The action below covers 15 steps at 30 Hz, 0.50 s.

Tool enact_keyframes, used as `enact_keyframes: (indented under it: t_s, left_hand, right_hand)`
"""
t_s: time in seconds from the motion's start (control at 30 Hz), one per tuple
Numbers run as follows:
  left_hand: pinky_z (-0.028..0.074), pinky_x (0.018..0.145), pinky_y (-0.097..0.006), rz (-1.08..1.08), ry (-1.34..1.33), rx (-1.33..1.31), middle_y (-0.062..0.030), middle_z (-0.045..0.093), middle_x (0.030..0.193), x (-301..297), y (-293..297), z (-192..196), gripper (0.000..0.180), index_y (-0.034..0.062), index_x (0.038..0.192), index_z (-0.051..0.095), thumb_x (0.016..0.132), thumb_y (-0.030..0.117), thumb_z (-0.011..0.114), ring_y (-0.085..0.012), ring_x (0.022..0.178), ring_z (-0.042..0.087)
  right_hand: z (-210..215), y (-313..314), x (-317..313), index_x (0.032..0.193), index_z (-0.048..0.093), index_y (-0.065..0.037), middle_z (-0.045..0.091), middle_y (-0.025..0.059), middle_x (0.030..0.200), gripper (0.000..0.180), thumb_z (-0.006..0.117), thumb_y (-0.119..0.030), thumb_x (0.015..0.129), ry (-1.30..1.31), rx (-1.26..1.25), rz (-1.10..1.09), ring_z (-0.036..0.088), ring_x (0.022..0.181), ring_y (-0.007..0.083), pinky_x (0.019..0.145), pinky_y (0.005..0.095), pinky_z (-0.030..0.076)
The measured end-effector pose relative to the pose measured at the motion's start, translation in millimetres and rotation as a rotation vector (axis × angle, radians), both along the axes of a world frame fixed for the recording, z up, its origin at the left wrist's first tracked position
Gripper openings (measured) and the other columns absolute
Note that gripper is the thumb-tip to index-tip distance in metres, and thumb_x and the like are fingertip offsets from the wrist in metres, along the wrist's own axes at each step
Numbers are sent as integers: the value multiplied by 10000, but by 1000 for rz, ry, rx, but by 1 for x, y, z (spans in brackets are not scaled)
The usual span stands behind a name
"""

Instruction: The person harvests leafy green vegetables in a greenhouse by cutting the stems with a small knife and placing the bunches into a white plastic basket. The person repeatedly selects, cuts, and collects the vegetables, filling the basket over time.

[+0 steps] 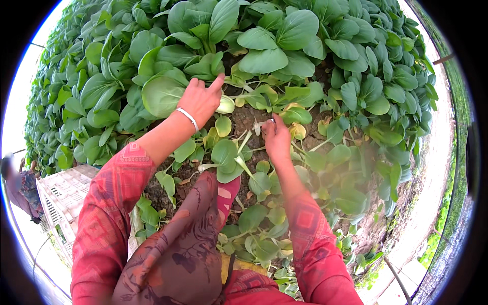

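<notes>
My left hand (203, 99), with a white bangle at the wrist, is closed round a head of bok choy (165, 95). The plant lies tilted to the left, its pale base (225, 105) showing just right of my fingers. My right hand (277, 140) is closed on a small knife (270, 108); its thin dark blade points away from me and is partly lost among the leaves. Beside the right fingertips lies a pale cut stalk (257, 127). Loose trimmed leaves (224, 156) are scattered on the soil below both hands.
Dense standing bok choy (284, 38) fills the far side of the bed. A pale slatted plastic crate (68, 195) stands at the left, with another person (23, 190) beyond it. My pink shoe (227, 195) rests among cut leaves. Dark netting (455, 178) runs along the right.
</notes>
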<state>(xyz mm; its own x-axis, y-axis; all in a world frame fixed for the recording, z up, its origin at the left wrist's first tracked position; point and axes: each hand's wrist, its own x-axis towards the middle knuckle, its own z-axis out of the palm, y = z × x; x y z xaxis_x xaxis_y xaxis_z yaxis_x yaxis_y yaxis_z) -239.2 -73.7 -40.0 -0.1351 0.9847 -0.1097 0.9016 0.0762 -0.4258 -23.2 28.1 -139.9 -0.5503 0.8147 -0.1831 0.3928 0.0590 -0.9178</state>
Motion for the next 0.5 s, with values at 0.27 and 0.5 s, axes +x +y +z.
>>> enact_keyframes:
  t_s: [0.27,0.5]
  left_hand:
    - [481,712,-383,115,-175,-37,-90,533,1337,-8,1,1,138,69,921,662,799,99,605,-243,715,668]
    - [504,720,-379,107,-255,71,-47,562,1317,-17,2,-8,261,89,1040,683,791,85,609,-234,696,683]
  right_hand:
    - [76,-55,-5,1361,470,-8,615,26,896,364,461,-160,1030,175,-440,-91,475,602,46,524,215,406]
    - [50,-51,-54,1363,457,-3,607,28,892,363,441,-160,1036,267,-194,-45,481,605,59,521,227,416]
